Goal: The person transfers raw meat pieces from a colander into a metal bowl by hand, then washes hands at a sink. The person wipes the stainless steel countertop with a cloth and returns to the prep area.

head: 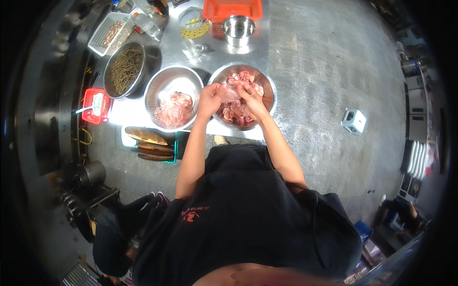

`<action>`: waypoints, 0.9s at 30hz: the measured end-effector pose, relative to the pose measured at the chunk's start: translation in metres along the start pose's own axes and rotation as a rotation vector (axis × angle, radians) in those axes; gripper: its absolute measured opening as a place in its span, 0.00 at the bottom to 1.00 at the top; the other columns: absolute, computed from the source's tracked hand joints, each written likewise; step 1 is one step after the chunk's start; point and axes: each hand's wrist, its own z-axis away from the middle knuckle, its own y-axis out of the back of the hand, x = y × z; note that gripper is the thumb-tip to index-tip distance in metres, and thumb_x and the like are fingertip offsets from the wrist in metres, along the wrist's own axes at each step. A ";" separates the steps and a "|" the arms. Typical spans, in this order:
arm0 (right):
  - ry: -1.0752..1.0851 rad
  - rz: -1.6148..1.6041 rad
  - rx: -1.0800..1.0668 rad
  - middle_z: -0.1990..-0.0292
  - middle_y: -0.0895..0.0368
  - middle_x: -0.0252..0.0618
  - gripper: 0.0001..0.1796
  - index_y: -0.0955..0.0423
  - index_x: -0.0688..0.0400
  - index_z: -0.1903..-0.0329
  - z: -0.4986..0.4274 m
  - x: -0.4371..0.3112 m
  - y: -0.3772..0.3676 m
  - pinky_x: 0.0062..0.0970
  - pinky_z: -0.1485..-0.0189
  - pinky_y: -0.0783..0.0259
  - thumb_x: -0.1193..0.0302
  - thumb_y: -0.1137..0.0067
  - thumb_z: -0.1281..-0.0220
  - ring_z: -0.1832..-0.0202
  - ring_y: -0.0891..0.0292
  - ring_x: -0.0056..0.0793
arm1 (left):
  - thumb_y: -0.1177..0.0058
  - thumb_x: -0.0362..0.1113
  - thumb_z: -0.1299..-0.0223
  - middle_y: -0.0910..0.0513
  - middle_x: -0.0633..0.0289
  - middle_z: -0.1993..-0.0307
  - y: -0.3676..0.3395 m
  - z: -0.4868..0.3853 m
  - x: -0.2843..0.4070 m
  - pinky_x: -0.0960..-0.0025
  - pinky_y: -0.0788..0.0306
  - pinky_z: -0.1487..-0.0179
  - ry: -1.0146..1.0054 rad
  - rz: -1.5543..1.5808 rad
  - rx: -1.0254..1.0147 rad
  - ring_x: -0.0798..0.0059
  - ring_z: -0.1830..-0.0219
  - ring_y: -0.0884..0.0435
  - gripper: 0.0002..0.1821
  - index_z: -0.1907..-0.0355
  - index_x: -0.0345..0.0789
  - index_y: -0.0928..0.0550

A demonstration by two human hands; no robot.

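Note:
My left hand [210, 99] and my right hand [252, 102] pinch a clear plastic bag [230, 93] between them. Both are over a wide stainless steel bowl [273, 93] that holds pieces of raw meat [234, 112]. Left of it, a perforated steel colander [152, 87] holds more raw meat in clear plastic [175, 109]. Whether the bag in my hands has anything inside cannot be told. A small steel pot [239, 31] stands beyond the bowl, beside a clear glass or plastic vessel [192, 49].
On the steel table [214, 57] are a bowl of brown strips [127, 69], a white basket [96, 39], an orange basket [232, 9] and a red basket [96, 107]. Wooden boards [146, 137] stand below. A stool [353, 121] is right; a person [111, 236] is lower left, another [402, 214] lower right.

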 end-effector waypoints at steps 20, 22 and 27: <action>0.116 -0.252 0.382 0.50 0.17 0.34 0.18 0.24 0.49 0.40 0.003 0.067 -0.030 0.33 0.51 0.25 0.55 0.56 0.18 0.50 0.20 0.29 | 0.47 0.54 0.23 0.18 0.68 0.78 0.008 -0.016 -0.032 0.70 0.30 0.68 0.268 0.160 -0.370 0.83 0.74 0.23 0.29 0.74 0.31 0.15; 0.100 -0.308 0.408 0.48 0.16 0.34 0.20 0.24 0.49 0.39 0.001 0.069 -0.033 0.33 0.49 0.23 0.53 0.57 0.18 0.47 0.20 0.30 | 0.46 0.53 0.23 0.19 0.69 0.78 0.013 -0.014 -0.033 0.72 0.30 0.69 0.053 -0.045 -0.478 0.85 0.74 0.22 0.27 0.74 0.33 0.15; -0.042 -0.305 0.143 0.51 0.15 0.34 0.20 0.24 0.49 0.38 0.008 0.072 -0.025 0.32 0.59 0.21 0.53 0.55 0.18 0.53 0.17 0.32 | 0.46 0.44 0.23 0.17 0.67 0.76 0.031 -0.005 -0.041 0.69 0.26 0.66 -0.098 -0.181 -0.329 0.80 0.72 0.18 0.19 0.66 0.30 0.15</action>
